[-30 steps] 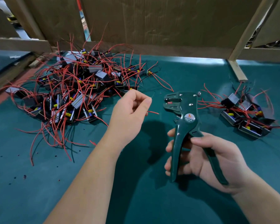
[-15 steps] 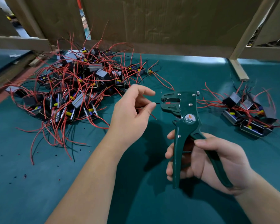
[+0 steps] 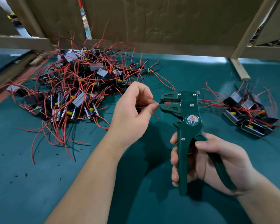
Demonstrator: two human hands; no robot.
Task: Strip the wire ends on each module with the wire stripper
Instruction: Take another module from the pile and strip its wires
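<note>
My right hand (image 3: 207, 160) grips both handles of a dark green wire stripper (image 3: 185, 120), held upright above the green mat with its jaws pointing left. My left hand (image 3: 132, 113) pinches a thin wire between thumb and forefinger, and the wire's end sits at the mouth of the stripper's jaws (image 3: 166, 102). A loose red wire (image 3: 155, 115) hangs below those fingers. A large tangled pile of black modules with red wires (image 3: 74, 91) lies at the left. A smaller group of modules (image 3: 249, 113) lies at the right.
The green mat (image 3: 39, 183) carries small bits of stripped insulation (image 3: 25, 175) at the lower left. Cardboard panels (image 3: 152, 18) and wooden slats (image 3: 239, 68) close off the back of the table.
My left hand has moved right and brought the pinched wire end up to the stripper's jaws. My right hand with the stripper has barely shifted.
</note>
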